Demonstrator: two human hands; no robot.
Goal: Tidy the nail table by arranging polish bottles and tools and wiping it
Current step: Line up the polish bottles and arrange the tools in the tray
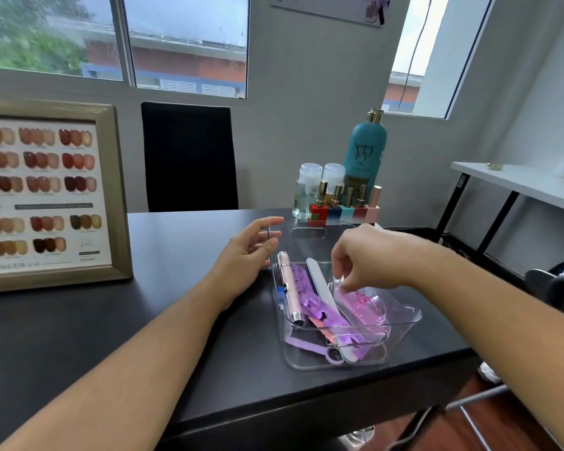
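A clear plastic tray (401,333) sits on the black nail table (144,336) near its right front edge. Inside lie a pink pen-shaped drill (290,288), purple toe separators (310,299), a grey nail file (321,286) and a pink nail brush (360,302). My right hand (368,255) hovers over the tray with its fingertips pinched on the brush's top end. Beside the tray's left far corner my left hand (251,249) rests with fingers apart, holding nothing. A row of polish bottles (342,203) with gold caps stands at the table's back right.
A tall teal bottle (367,151) and two clear pump bottles (306,190) stand behind the polishes. A framed nail colour chart (49,193) leans at the left. A black chair back (189,157) is behind the table, a white shelf (518,183) to the right.
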